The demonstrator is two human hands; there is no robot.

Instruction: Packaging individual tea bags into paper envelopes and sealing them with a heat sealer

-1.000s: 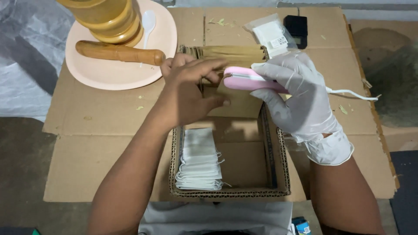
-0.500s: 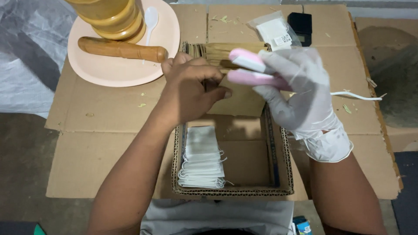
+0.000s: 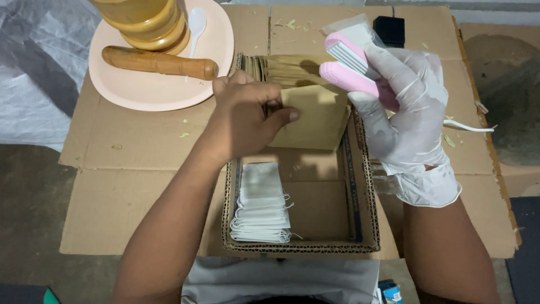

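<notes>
My bare left hand point(image 3: 243, 117) pinches the left edge of a brown paper pouch point(image 3: 315, 121) that stands tilted over the far end of an open cardboard box point(image 3: 368, 225). My right hand point(image 3: 409, 115), in a white glove, grips a pink hand-held sealer point(image 3: 351, 67) with its jaws apart, lifted just above and to the right of the pouch's top. A white cord point(image 3: 469, 126) trails from the sealer to the right. Behind the pouch stands a row of several more brown pouches point(image 3: 281, 67). A stack of white filter bags with strings point(image 3: 260, 205) lies inside the box at the left.
A peach plate point(image 3: 140, 90) at the back left carries a wooden pestle point(image 3: 157, 63), a wooden mortar point(image 3: 143, 22) and a white spoon point(image 3: 196, 25). A small clear packet point(image 3: 351, 25) and a black device point(image 3: 391, 28) lie at the back. Flattened cardboard point(image 3: 112, 186) covers the surface.
The sealer was clamped shut on the pouch's top edge; its jaws have come apart and my right hand has lifted it up and to the right, off the pouch. My left hand stays put.
</notes>
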